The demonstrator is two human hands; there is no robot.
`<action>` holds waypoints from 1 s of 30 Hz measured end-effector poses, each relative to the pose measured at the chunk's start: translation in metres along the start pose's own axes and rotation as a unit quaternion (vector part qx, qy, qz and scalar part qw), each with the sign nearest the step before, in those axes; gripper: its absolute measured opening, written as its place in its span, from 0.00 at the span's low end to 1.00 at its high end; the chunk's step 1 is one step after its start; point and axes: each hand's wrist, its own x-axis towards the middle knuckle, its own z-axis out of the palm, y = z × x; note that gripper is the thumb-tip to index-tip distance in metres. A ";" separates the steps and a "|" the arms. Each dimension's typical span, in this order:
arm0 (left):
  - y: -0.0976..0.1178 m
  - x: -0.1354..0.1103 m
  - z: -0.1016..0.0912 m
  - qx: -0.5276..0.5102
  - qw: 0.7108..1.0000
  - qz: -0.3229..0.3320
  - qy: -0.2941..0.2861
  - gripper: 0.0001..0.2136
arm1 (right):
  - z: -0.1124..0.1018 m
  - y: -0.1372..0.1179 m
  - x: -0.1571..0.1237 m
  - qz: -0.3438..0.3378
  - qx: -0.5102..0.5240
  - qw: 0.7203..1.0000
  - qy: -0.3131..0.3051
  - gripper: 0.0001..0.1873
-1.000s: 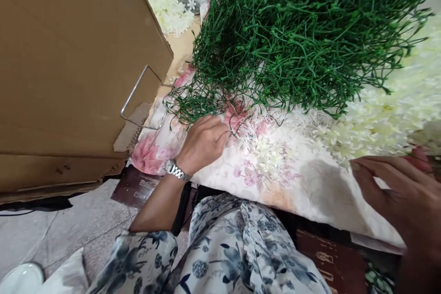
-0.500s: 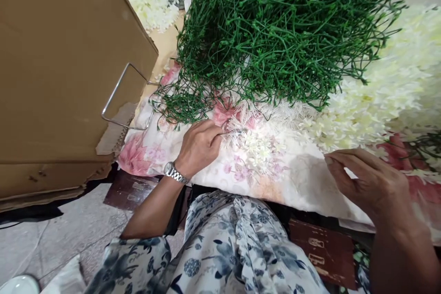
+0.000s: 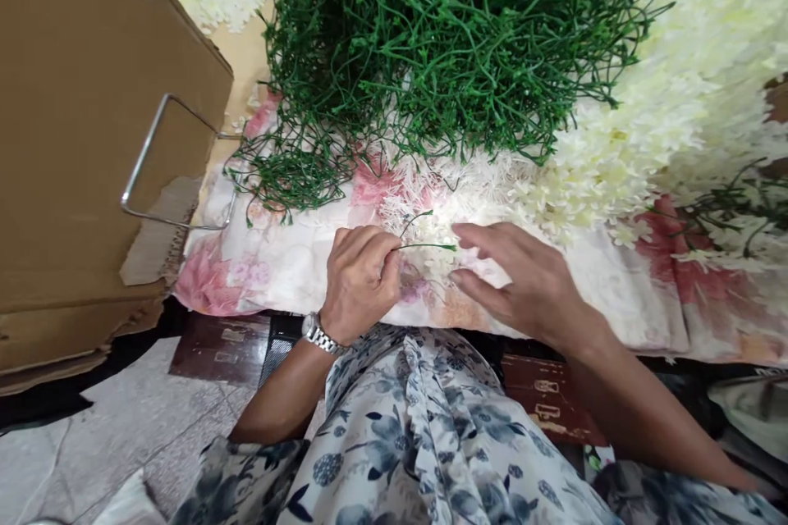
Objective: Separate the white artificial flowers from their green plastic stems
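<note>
I have the left hand [image 3: 362, 279] pinching a thin green stem [image 3: 428, 245], right hand [image 3: 526, 283] wide by its right end; looks light, bendy, best pinched mid-length.

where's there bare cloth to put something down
Floral cloth lies bare left of the left hand, below the small green stem bundle, and right of the right hand, below the cream blossoms. Crowded: farther back under the big green stem pile, and between the hands.

2 stems [image 3: 429, 245] in left grip [image 3: 362, 272]
</note>
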 end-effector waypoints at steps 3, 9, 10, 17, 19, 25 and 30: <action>0.008 -0.001 0.003 -0.025 1.000 0.015 -0.006 0.05 | 0.015 -0.009 0.009 -0.031 -0.011 0.999 -0.006 0.10; 0.012 -0.002 -0.004 -0.085 0.995 -0.036 -0.029 0.20 | 0.019 0.003 0.004 -0.025 -0.028 0.999 0.026 0.07; 0.012 -0.001 -0.007 -0.100 0.993 -0.049 -0.028 0.18 | 0.018 0.005 0.002 -0.028 -0.032 0.999 0.031 0.07; 0.013 0.007 -0.012 -0.310 0.928 -0.186 -0.086 0.09 | 0.011 0.003 -0.005 -0.085 0.012 0.994 0.064 0.12; 0.015 0.007 -0.010 -0.371 0.897 -0.220 -0.098 0.09 | 0.010 -0.002 -0.004 -0.100 0.024 0.993 0.053 0.11; 0.022 -0.010 -0.013 -0.520 0.799 -0.299 -0.034 0.01 | 0.015 -0.023 -0.008 -0.143 0.026 0.989 -0.026 0.14; 0.008 -0.028 -0.031 -0.537 0.768 -0.342 0.070 0.01 | 0.008 -0.036 -0.008 -0.151 0.078 0.984 -0.059 0.17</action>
